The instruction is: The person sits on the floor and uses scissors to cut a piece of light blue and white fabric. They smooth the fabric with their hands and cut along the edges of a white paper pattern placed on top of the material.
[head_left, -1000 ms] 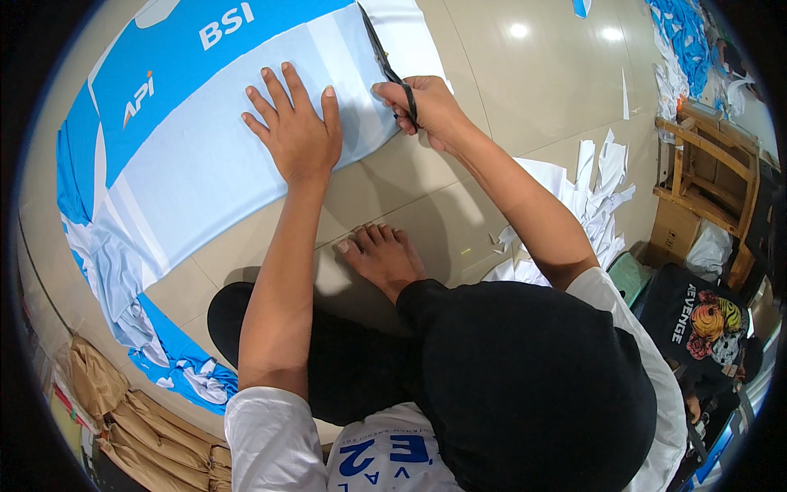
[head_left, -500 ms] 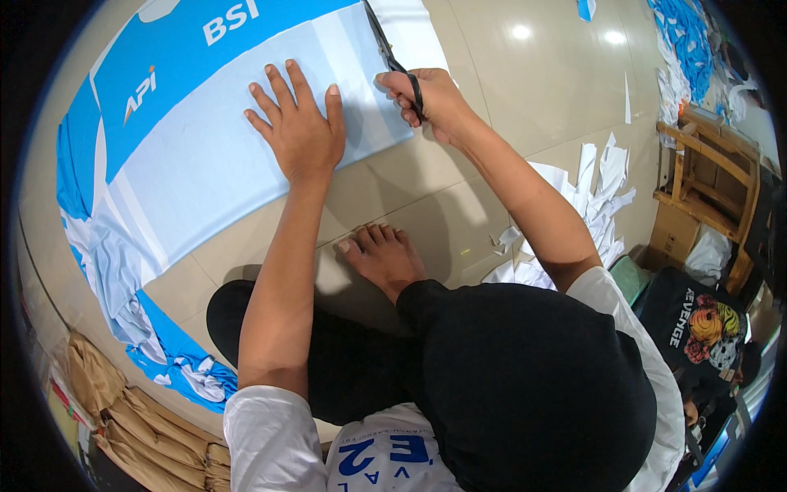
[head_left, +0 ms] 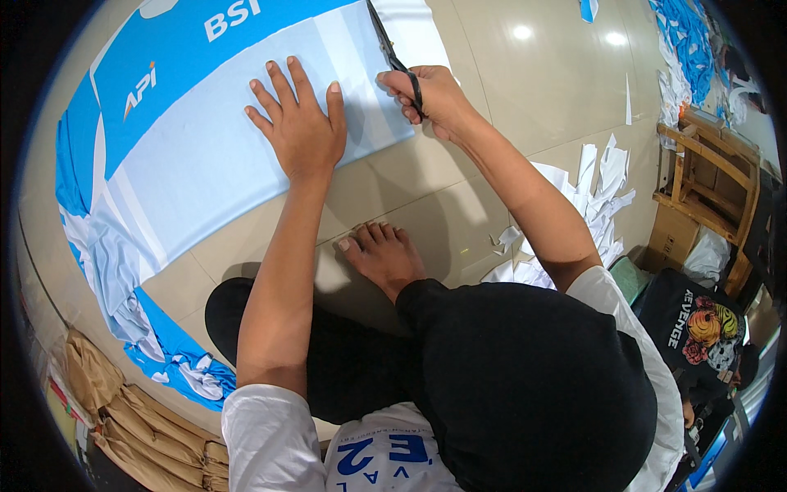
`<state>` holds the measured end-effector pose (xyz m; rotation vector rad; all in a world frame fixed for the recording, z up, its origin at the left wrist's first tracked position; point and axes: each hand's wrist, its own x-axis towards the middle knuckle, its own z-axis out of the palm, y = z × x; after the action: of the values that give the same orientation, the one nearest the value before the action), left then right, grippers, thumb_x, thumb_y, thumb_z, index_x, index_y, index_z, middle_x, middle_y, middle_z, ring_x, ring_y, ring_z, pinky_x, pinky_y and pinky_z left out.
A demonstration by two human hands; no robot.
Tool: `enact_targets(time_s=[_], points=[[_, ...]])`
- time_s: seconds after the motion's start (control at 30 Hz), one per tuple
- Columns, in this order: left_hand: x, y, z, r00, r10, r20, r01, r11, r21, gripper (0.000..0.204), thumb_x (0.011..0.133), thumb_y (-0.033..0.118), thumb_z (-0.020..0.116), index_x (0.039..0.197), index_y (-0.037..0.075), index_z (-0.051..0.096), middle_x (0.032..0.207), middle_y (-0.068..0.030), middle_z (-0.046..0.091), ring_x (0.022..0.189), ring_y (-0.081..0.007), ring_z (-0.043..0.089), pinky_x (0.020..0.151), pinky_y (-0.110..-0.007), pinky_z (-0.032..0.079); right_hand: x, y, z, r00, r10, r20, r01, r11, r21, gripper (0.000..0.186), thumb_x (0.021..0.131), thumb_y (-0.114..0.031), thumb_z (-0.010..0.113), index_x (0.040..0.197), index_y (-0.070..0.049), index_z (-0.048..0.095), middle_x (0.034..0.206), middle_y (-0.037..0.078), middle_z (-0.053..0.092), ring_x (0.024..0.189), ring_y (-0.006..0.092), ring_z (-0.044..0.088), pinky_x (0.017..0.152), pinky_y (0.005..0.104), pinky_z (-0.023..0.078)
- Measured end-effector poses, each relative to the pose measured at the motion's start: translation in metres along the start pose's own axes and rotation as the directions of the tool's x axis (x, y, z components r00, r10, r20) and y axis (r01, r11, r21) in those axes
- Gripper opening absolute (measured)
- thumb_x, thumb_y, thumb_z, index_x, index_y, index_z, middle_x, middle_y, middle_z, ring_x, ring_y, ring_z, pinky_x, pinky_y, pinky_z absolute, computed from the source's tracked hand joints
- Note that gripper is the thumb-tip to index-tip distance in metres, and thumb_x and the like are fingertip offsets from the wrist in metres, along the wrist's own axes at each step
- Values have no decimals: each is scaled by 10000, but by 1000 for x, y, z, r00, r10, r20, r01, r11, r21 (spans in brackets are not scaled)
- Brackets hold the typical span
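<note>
Over 1 s the scissors (head_left: pixel 393 51) have advanced up the sheet (head_left: pixel 221 139) edge; the cut is lengthening. Right hand (head_left: pixel 430 98) is closed through the handles. Left hand (head_left: pixel 299 127) lies flat, fingers spread, pinning the sheet to the floor (head_left: pixel 492 49).

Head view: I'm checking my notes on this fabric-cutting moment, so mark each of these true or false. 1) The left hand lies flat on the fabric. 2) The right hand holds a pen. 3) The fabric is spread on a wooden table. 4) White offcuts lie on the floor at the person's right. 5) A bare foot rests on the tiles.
1) True: the left hand lies flat, fingers spread, on the blue fabric.
2) False: the right hand holds black scissors at the fabric's edge.
3) False: it lies on the tiled floor.
4) True: white offcuts lie there.
5) True: the bare foot rests on the tiles.
</note>
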<state>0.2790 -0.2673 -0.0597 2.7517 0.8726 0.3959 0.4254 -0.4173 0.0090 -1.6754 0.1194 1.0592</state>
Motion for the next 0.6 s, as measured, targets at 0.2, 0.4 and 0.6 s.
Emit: enact_targets(time_s=[0.2,0.4,0.6], points=[[0,-3,3,1000,7,-11,-7,1000,19,784,1150,596,353,1723,62,340,1762,-287,306,1630,-583,182,1282,-758,108,4,5,0,1000,-11,-5,11,1000,2,311,859,-214,877,749,-30,651,618,28,570,470,116,513,425,277,351],[0,-1,1,1000,5,-7,-5,1000,10,782,1150,596,356,1718,59,348,1762,-290,300,1627,-586,189,1277,-762,124,6,8,-3,1000,-10,-5,10,1000,-2,321,858,-218,882,750,-26,648,616,29,570,469,117,513,424,279,353],[0,-1,1,1000,-1,8,1,1000,28,780,1150,591,359,1721,60,337,1764,-283,295,1628,-581,188,1280,-758,122,4,3,-2,1000,-8,5,8,1000,9,325,858,-218,876,735,-41,634,614,23,567,468,117,511,429,282,358]])
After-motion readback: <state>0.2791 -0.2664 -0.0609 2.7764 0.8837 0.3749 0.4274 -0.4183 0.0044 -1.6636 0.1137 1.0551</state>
